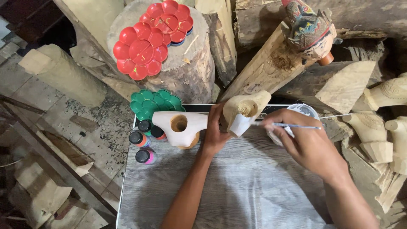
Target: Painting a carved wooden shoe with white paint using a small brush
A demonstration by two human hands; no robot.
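Holding carved piece [245,111] in left grip [214,135]; right grip [303,142] pinching brush [292,125].

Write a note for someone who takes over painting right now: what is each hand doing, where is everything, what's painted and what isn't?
Left hand: grips the pale carved wooden piece with a hollow top, tilted above the grey wood-grain board.
Right hand: holds a thin paintbrush, tip at the piece's white-painted lower end.
Nearby: a white-coated carved wooden piece with a round hole lies left of the hands; three small paint bottles stand beside it, by a green flower-shaped palette. A white paint cup sits behind the right hand.
Done: only the lower end is white.
Left: the rest is bare wood.
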